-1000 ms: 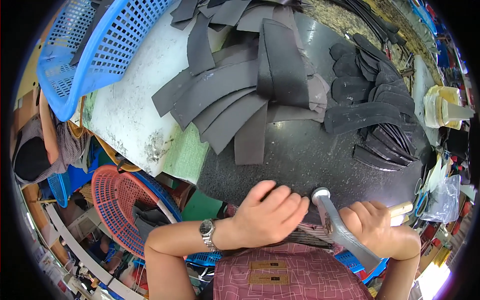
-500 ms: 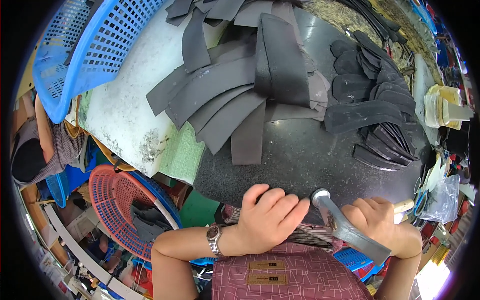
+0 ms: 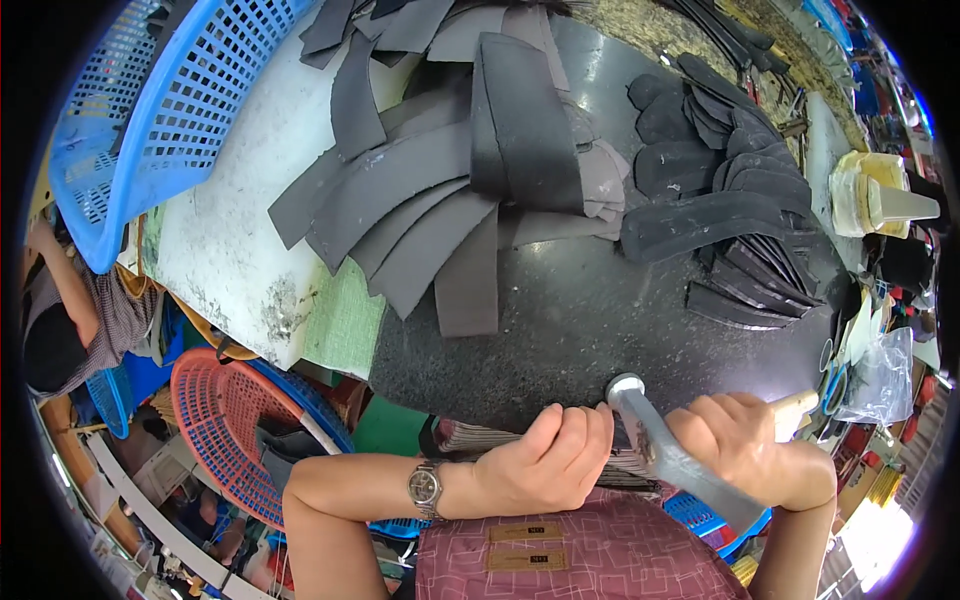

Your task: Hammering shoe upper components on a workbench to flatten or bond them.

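My right hand is closed round the handle of a metal hammer; its round face points up and left, and the pale handle end sticks out beyond my fist. My left hand, with a watch on the wrist, is curled at the near edge of the black worktop, just left of the hammer's face. What its fingers hold, if anything, is hidden. Farther in lie fanned dark grey strips, with a wide folded black piece over them. Black curved, round-ended pieces are heaped at the right.
A blue basket stands at the far left on the pale tabletop. Below it is a red basket with dark pieces inside. At the right are a yellowish tub and a clear plastic bag. Another person sits at the left.
My left hand has turned and its fingers have drawn closer together at the worktop edge. The hammer stays in my right hand, nearly unmoved. The whole view has shifted slightly.
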Demonstrator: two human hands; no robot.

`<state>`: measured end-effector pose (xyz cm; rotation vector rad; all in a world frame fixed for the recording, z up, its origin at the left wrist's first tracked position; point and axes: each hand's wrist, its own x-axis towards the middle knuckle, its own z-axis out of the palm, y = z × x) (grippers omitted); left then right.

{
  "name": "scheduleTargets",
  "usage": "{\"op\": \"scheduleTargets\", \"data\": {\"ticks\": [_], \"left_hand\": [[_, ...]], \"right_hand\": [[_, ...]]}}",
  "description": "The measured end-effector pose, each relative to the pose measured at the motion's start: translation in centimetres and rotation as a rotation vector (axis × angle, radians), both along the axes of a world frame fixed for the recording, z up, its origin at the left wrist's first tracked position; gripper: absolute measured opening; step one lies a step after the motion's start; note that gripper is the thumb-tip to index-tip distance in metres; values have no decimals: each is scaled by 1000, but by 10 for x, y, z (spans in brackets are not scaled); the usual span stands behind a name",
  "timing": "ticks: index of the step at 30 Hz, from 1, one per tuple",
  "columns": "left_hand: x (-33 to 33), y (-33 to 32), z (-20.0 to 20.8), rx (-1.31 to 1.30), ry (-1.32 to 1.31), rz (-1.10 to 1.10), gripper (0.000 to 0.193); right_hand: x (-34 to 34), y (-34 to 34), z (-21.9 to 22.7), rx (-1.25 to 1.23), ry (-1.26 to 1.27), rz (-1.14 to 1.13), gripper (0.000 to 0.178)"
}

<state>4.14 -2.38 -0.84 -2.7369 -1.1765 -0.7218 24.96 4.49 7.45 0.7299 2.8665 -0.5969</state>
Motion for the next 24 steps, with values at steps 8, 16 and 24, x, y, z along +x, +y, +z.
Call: {"op": "scheduleTargets", "data": {"ticks": [8, 16, 24], "left_hand": [[-1, 5, 1, 1, 12, -75, 20], [-8, -3, -14, -209, -409, 149, 22], [-5, -8, -7, -4, -195, 124, 15]], "right_hand": [[0, 5, 1, -26, 81, -63, 32], [-1, -11, -1, 36, 22, -64, 28], [-5, 2, 7, 22, 100, -84, 26]]}}
